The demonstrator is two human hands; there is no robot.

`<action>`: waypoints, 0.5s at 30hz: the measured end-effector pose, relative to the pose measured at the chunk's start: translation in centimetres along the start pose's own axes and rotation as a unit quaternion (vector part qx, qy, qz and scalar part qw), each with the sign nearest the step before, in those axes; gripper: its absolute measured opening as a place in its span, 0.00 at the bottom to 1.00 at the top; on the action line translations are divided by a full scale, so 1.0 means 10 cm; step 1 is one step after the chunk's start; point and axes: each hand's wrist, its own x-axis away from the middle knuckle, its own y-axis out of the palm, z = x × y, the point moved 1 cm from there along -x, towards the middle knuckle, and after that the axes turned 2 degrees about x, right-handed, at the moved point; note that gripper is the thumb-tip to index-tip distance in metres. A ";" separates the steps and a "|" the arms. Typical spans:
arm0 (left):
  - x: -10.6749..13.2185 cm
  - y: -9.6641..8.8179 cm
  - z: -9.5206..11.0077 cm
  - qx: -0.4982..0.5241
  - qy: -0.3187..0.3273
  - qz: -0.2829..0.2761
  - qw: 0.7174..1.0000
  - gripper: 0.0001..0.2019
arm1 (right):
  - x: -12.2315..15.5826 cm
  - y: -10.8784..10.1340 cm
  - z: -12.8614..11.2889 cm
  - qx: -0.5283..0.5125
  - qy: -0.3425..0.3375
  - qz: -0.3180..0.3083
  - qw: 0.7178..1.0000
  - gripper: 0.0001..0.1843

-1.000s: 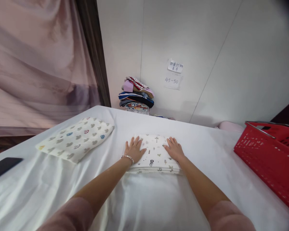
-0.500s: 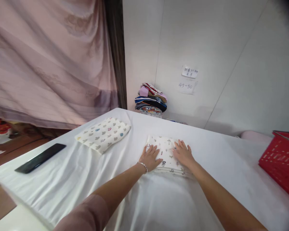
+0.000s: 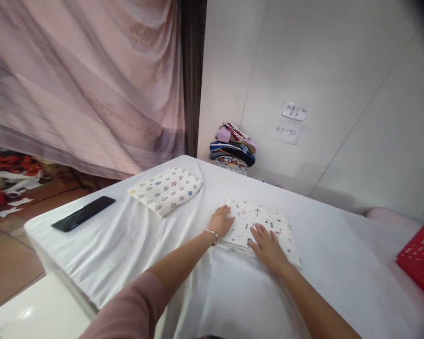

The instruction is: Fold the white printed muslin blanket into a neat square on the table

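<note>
A folded white cloth with small printed figures (image 3: 265, 223) lies on the white-covered table (image 3: 127, 249). My left hand (image 3: 221, 220), with a bracelet at the wrist, rests at the cloth's left edge, fingers curled at the edge. Flat on the near part of the cloth lies my right hand (image 3: 266, 245), its fingers stretched out. A second folded cloth with a mushroom-like print (image 3: 166, 189) sits farther left, apart from both hands.
A black flat device (image 3: 83, 213) lies near the table's left edge. A stack of folded colourful fabrics (image 3: 233, 148) stands against the wall. A red basket (image 3: 419, 261) is at the right edge. Pink curtain hangs at left; two paper notes are on the wall.
The view has swung left. My right hand has slid back toward me on the cloth, and my left hand has moved to its left edge. The cloth now lies slightly turned.
</note>
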 end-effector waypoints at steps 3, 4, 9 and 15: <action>-0.23 -0.10 -0.14 0.036 -0.078 -0.002 0.996 0.22 | 0.01 0.02 0.00 0.009 -0.002 0.004 1.000 0.34; -0.31 -0.12 -0.18 0.040 -0.090 -0.007 0.995 0.21 | 0.01 0.03 -0.01 0.011 -0.003 0.005 1.000 0.34; -0.66 -0.10 -0.25 0.070 -0.108 -0.016 0.992 0.20 | 0.01 0.03 0.00 0.014 -0.005 0.002 1.000 0.33; -0.93 -0.04 -0.29 0.103 -0.082 -0.046 0.990 0.22 | 0.01 0.05 0.02 0.024 -0.012 0.012 1.000 0.32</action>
